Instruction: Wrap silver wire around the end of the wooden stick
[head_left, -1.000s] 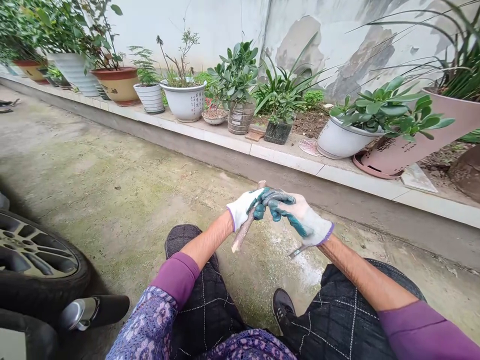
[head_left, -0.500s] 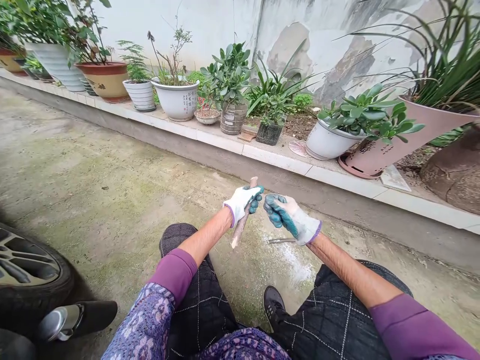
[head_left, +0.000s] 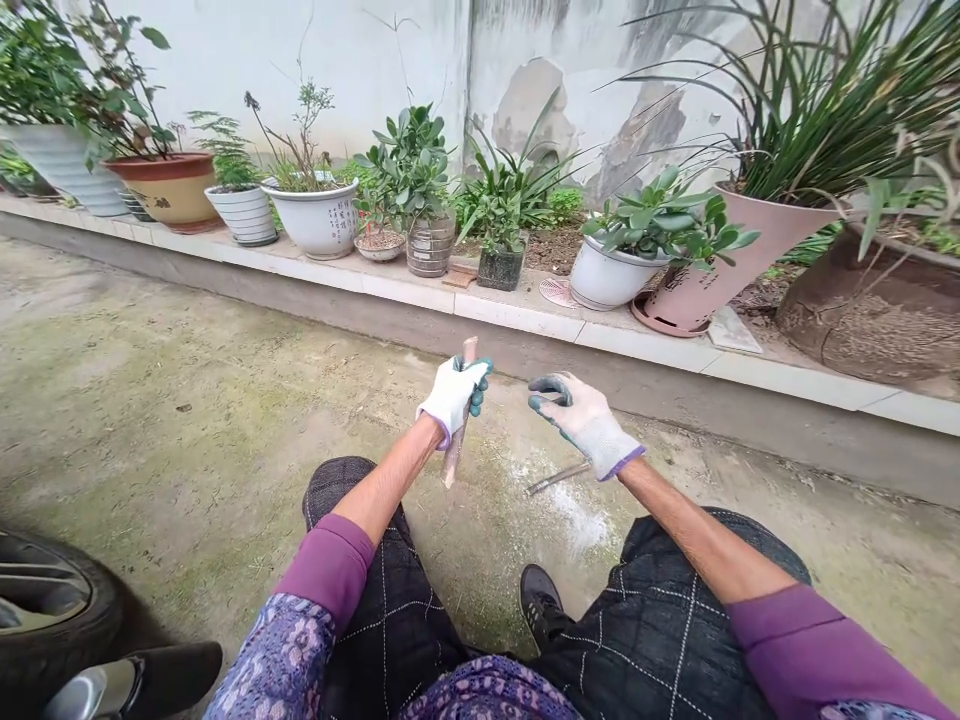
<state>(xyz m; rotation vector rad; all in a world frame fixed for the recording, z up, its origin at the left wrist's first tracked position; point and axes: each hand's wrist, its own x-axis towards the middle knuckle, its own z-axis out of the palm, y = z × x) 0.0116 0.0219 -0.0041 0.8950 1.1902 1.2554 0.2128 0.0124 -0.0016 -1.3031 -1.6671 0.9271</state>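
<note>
My left hand (head_left: 454, 395), in a white glove with a green coated palm, is closed round a short, thick wooden stick (head_left: 454, 455). The stick stands nearly upright, slightly tilted, its pale ends showing above and below the fist. To the right and apart from it, my right hand (head_left: 581, 415), gloved alike, has its fingers curved with a gap between thumb and forefinger; nothing shows in it. Below that hand a thin greyish rod (head_left: 557, 479) lies on the ground across a patch of white powder (head_left: 585, 525). Its right end reaches behind the right glove.
A low tiled ledge (head_left: 405, 292) runs across in front, carrying several potted plants, among them a white pot (head_left: 315, 220) and a tilted pink pot (head_left: 720, 260). A car wheel (head_left: 52, 610) stands at lower left. My shoe (head_left: 541, 600) is near the powder.
My right hand's fingers have parted from a closed curl and the hand has turned, showing its back. The stick stays in my left hand. The view has shifted right.
</note>
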